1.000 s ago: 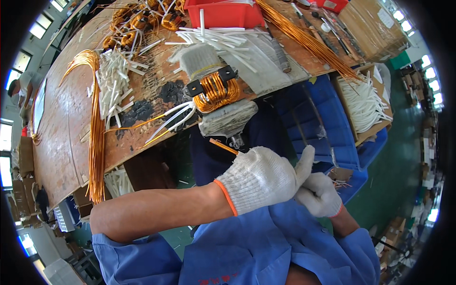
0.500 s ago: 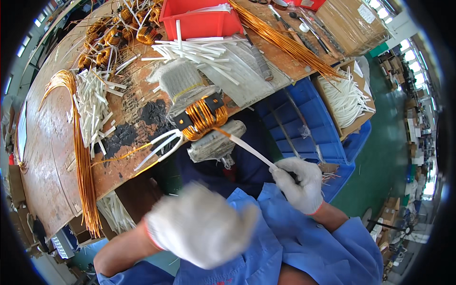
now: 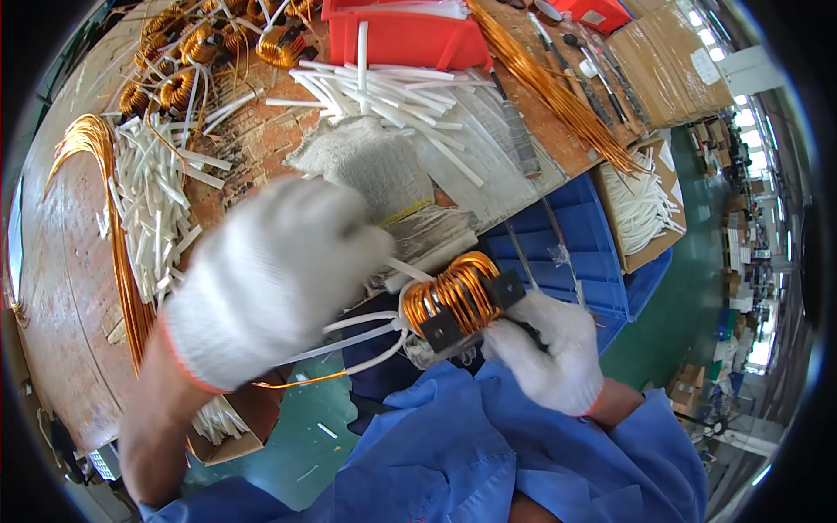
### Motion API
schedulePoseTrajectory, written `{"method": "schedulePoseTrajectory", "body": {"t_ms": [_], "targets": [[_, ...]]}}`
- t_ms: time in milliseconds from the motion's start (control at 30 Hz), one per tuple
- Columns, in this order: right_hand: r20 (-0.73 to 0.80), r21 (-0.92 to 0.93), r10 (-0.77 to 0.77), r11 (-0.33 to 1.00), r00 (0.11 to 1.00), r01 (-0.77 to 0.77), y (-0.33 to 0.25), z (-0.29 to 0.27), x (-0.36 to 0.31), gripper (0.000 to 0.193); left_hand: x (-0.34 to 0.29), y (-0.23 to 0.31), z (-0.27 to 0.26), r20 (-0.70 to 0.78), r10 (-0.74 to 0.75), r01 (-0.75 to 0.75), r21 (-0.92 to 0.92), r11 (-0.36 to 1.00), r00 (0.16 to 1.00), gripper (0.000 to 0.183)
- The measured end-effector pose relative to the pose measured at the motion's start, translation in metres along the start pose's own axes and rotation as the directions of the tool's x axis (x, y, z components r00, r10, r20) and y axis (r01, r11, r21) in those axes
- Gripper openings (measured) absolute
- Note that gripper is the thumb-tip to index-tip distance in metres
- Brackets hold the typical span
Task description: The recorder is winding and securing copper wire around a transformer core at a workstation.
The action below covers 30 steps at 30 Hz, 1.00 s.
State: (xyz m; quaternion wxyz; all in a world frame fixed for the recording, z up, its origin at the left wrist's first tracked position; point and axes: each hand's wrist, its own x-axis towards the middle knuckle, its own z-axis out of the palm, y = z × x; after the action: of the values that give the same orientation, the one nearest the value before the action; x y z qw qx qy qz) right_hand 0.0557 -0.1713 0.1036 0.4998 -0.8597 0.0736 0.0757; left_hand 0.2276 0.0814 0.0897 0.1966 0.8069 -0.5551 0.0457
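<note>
Head view: the right hand (image 3: 554, 353) is holding the copper coil (image 3: 449, 301) just off the bench (image 3: 65, 288) edge; the left hand (image 3: 279, 270) is showing too blurred to tell its grip. A slackening hold could be risking a drop; that edge, snagging leads (image 3: 379, 356). A blue crate (image 3: 558, 227) is crowding rightward; room is lying lower left.

Coil (image 3: 458, 296) near table's (image 3: 61, 235) front edge, right hand (image 3: 554, 353) touching its right end, left hand (image 3: 275, 283) to its left. On table, left: wire bundle (image 3: 124, 261), sleeve pile (image 3: 153, 196) beside it, more coils (image 3: 177, 89) behind. Centre: tubes (image 3: 397, 100) before tray (image 3: 405, 44). Right of tray: second wire bundle (image 3: 549, 83), tools (image 3: 602, 83), carton (image 3: 667, 65). Crate (image 3: 593, 253) right of coil.
</note>
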Motion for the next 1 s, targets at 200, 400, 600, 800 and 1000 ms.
{"method": "schedulePoseTrajectory", "body": {"t_ms": [200,400,600,800,1000], "targets": [[0.267,0.026,0.084,0.995,0.960,-0.094,-0.004,-0.027,0.022,0.014,-0.026,0.030,-0.036,0.310,-0.289,0.403,-0.417,0.815,0.906,0.015],[0.193,-0.023,0.030,0.999,0.981,-0.026,-0.006,-0.017,0.016,0.014,-0.060,0.041,0.029,0.190,-0.449,0.386,-0.832,0.398,0.873,0.033],[0.074,-0.090,-0.354,0.929,0.932,0.360,0.017,0.000,0.016,0.012,-0.042,0.079,0.024,0.500,-0.551,0.579,-0.815,-0.037,0.668,0.061],[0.057,-0.423,-0.502,0.771,0.863,0.476,0.011,0.003,0.008,0.021,-0.010,0.118,-0.012,0.227,-0.575,0.489,0.342,0.803,0.786,0.029],[0.046,-0.524,-0.542,0.702,0.839,0.482,0.024,0.004,-0.012,0.020,-0.029,0.122,0.052,-0.142,-0.701,0.712,0.048,0.700,0.699,0.027]]}}
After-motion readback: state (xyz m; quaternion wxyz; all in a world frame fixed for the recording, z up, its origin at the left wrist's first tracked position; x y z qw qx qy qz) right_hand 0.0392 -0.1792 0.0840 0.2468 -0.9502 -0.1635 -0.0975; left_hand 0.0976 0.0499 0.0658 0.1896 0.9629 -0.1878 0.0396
